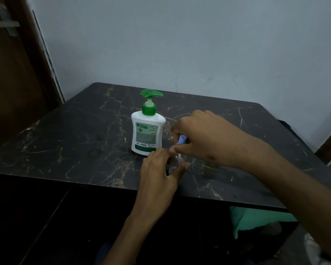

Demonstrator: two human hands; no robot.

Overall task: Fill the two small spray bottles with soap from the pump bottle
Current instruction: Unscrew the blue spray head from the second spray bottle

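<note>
A white pump bottle [148, 131] with a green pump head stands upright near the middle of the dark marbled table [65, 134]. Just right of it and nearer to me, my left hand [159, 173] holds a small clear spray bottle [177, 159] between thumb and fingers. My right hand [203, 134] is above it, fingers curled round its light blue spray top [182, 139]. Most of the small bottle is hidden by both hands. I see only this one spray bottle.
A pale blue-grey wall rises behind the table. A brown door [13, 77] stands at the left. Green cloth [256, 219] shows below the table's front edge at the right.
</note>
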